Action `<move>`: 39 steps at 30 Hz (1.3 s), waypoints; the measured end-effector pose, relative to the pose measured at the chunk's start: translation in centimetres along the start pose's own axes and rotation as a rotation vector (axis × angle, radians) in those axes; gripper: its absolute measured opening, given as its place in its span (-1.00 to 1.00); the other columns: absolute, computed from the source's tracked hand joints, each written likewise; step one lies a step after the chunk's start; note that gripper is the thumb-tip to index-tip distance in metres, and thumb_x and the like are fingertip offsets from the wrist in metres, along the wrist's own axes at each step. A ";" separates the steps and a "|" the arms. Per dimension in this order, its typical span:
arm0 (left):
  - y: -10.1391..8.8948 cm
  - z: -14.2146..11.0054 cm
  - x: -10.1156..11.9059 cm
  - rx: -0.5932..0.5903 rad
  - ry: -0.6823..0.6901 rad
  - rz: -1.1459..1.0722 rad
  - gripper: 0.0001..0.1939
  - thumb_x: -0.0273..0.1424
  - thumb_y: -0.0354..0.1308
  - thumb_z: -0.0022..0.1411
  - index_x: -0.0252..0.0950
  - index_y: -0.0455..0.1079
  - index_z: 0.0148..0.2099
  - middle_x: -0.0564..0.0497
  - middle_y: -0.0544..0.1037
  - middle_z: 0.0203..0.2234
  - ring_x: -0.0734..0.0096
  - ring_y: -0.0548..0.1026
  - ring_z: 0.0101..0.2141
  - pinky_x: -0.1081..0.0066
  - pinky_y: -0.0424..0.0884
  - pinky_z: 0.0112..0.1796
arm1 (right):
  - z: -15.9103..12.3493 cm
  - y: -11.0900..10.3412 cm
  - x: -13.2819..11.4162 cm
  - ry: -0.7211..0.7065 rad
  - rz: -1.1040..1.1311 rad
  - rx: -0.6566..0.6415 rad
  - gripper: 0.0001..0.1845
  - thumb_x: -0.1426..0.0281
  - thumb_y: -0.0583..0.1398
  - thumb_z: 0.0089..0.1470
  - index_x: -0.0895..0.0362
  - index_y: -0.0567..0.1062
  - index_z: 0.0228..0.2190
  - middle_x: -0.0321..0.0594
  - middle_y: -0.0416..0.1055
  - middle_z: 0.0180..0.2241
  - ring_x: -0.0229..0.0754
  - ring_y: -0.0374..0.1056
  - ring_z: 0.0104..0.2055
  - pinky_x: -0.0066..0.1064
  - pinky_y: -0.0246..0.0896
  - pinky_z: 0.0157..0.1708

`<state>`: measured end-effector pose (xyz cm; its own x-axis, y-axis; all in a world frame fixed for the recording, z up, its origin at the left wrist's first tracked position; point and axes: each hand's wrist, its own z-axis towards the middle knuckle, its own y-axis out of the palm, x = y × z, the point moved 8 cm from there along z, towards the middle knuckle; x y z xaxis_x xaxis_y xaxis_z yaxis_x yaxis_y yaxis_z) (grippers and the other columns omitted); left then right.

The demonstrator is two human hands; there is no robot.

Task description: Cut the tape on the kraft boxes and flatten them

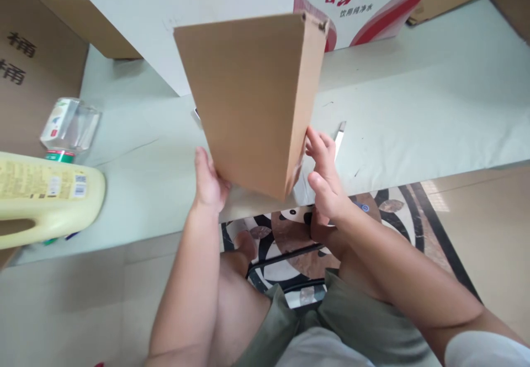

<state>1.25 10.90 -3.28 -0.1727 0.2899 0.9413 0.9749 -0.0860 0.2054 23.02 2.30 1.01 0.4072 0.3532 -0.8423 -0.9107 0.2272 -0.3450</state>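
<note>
A plain brown cardboard box [244,102] stands tilted in front of me, its broad face and narrow right side showing. My left hand [211,185] grips its lower left edge, thumb on the outside and fingers partly hidden behind the box. At the right side is my right hand [326,174], its index fingertip against the box edge and its thumb held apart from it. Something clear and shiny shows at the box's lower right side, too blurred to name. Just beyond my right fingers lies a slim white tool [339,137] with a grey tip.
A large white carton [199,3] with red print stands behind on the pale green tabletop [418,102]. To the left are a clear bottle [74,124] on its side, a yellow jug [49,201] and a brown carton [37,80]. The table's front edge runs beneath my hands.
</note>
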 end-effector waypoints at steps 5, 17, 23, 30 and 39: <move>-0.7 0.2 -1.6 0.133 -0.073 0.037 -0.41 0.23 0.11 0.25 -0.17 0.52 -0.05 -0.10 0.67 -0.02 0.12 0.61 0.09 0.25 0.64 -0.07 | -0.1 -1.5 -1.3 -0.164 -0.022 0.108 -0.38 0.02 -0.09 0.33 -0.14 0.19 0.33 -0.10 0.19 0.24 0.08 0.19 0.34 0.11 0.19 0.31; 1.6 -1.6 1.3 0.105 0.219 0.472 -0.69 -0.15 0.31 0.23 -0.21 0.59 -0.07 -0.11 0.68 -0.08 0.06 0.64 -0.06 0.06 0.58 -0.01 | 0.0 -2.6 -2.3 -0.194 -0.150 0.175 -0.63 0.10 0.01 0.31 -0.05 0.43 -0.01 -0.08 0.32 0.21 0.12 0.28 0.31 0.18 0.19 0.31; 6.0 -7.1 7.2 -0.045 1.206 0.546 -0.66 -0.08 -0.01 0.40 0.01 0.55 -0.01 0.02 0.65 0.02 0.06 0.52 0.18 -0.13 0.38 0.26 | 0.8 -0.9 -2.6 -0.260 -0.161 0.061 -0.63 0.10 0.07 0.27 -0.07 0.46 0.01 -0.10 0.31 0.23 0.14 0.26 0.32 0.18 0.17 0.34; 7.0 -7.4 6.5 0.032 1.273 0.679 -0.74 -0.18 0.02 0.39 -0.09 0.49 -0.08 -0.01 0.65 -0.09 0.15 0.61 -0.02 -0.09 0.47 0.18 | 0.6 -2.4 -2.3 -0.234 -0.159 0.180 -0.56 0.08 -0.04 0.31 -0.07 0.44 0.05 -0.09 0.27 0.23 0.12 0.23 0.31 0.18 0.14 0.31; 6.7 -7.4 6.6 0.015 1.283 0.618 -0.77 -0.20 0.03 0.39 -0.08 0.48 -0.07 0.01 0.63 -0.08 0.18 0.61 -0.02 -0.08 0.44 0.19 | 0.8 -6.7 6.2 0.691 -0.840 -0.197 -0.46 0.16 0.10 0.17 0.04 0.45 0.13 -0.04 0.56 -0.30 0.11 0.43 -0.25 -0.13 0.28 -0.30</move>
<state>5.60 5.22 6.25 0.2766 -0.8409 0.4652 0.9391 0.1336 -0.3167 31.71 3.68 -1.57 0.8303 -0.4431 -0.3380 -0.3830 -0.0132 -0.9236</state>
